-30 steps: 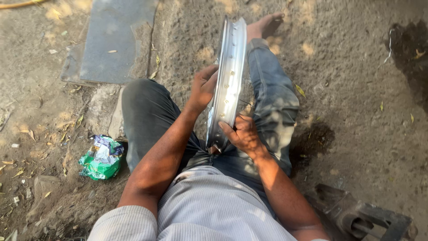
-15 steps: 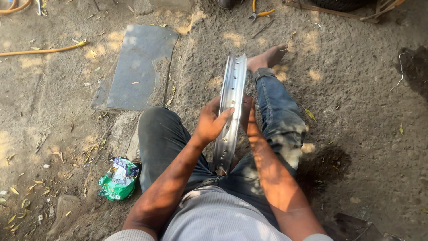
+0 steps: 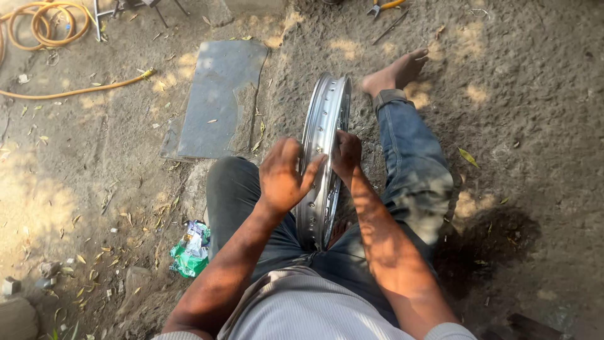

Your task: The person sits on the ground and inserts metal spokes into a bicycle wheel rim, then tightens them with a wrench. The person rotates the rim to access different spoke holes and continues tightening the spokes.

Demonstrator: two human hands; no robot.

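- Between outstretched legs, a bare metal wheel rim [image 3: 322, 157] stands on edge.
- Left hand [image 3: 283, 176] spreads flat against it; right hand [image 3: 345, 153] grips the top.
- Steadying both sides should keep it upright.

A grey slab [image 3: 217, 101], yellow hose [image 3: 44, 25], pliers [image 3: 384, 6] and green wrapper [image 3: 190, 252] lie on dirt.

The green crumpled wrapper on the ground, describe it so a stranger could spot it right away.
Start at the seated person's bent dark-trousered knee. Just below and outside it, on the dirt among dry leaves, lies the wrapper. It is the only bright green, crumpled, shiny thing there; the stones beside it are dull grey.
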